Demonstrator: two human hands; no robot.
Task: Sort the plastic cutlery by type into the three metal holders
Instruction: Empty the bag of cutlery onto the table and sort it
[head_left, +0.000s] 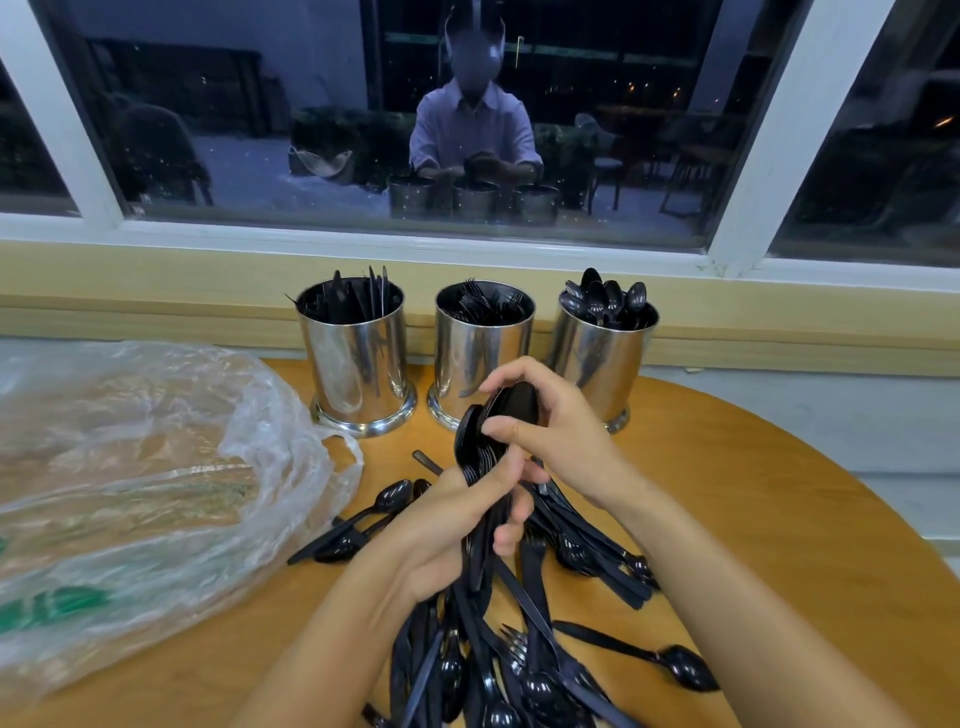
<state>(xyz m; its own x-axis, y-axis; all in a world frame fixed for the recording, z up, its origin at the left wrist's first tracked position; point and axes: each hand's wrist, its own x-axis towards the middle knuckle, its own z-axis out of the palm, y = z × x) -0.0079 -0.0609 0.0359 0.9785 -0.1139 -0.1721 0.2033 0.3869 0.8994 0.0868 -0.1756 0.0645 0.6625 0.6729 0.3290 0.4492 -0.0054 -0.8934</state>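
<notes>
**Both hands gathering a bunch of black spoons**

The left hand is clenching the handles of a bunch of spoons, holding them upright above the table, while the right hand is curling its fingers over the top of the spoon bowls — thumb pressing on the near side.

Behind the hands three metal holders are standing in a row by the window: the left holder is carrying knives, the middle holder forks, the right holder spoons (bowls sticking up).

A loose pile of cutlery is lying on the table under the wrists — a crumpled plastic bag is sitting to the left.
</notes>
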